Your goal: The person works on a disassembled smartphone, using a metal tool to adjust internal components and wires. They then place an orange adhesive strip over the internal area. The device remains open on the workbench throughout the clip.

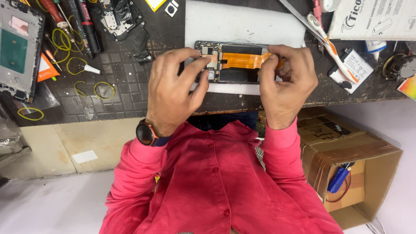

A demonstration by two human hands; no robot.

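Note:
An opened phone (pixel 236 74) with its back off lies on a white mat (pixel 242 21) at the near edge of a dark workbench. An orange flex cable (pixel 242 60) runs across its middle. My left hand (pixel 173 93), with a watch on the wrist, pinches the phone's left end at the circuit board with thumb and fingers. My right hand (pixel 284 82) pinches the right end of the orange flex cable over the phone's right side. My red shirt fills the lower view.
A phone frame (pixel 17 47), screwdrivers (pixel 82 26) and yellow rubber bands (pixel 104 89) lie to the left. A toothbrush (pixel 329 43), a white battery (pixel 353 65) and a white carton (pixel 372 17) lie to the right. An open cardboard box (pixel 346 147) stands on the floor.

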